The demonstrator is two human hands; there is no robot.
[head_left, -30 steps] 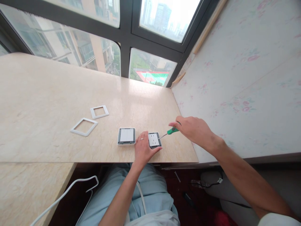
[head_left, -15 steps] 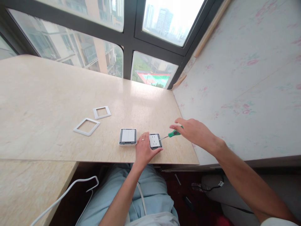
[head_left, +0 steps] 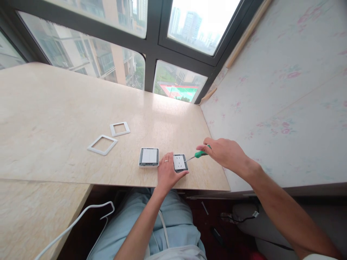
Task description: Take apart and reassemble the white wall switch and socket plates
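Note:
A wall socket [head_left: 179, 163] with its inner dark frame exposed lies on the stone-look ledge. My left hand [head_left: 168, 172] grips it from the left side, thumb along its near edge, and covers its left part. In my right hand [head_left: 221, 150] is a green-handled screwdriver [head_left: 200, 154], held tilted, with its shaft tip at the right edge of the socket. To the left of my left hand lies a wall switch [head_left: 149, 157], also without its cover frame. Two white cover frames [head_left: 102, 145] rest farther left, one behind the other.
The pale ledge [head_left: 67, 108] runs along the dark-framed window [head_left: 151, 50]. A flower-patterned wall [head_left: 271, 108] bounds the right side. A white cable [head_left: 81, 216] hangs at the lower left. Small items and a black cord [head_left: 241, 220] lie low at the right.
The whole view has shifted slightly to the right. Both hands, the socket and the screwdriver keep nearly the same arrangement, with the tip still at the socket's right edge.

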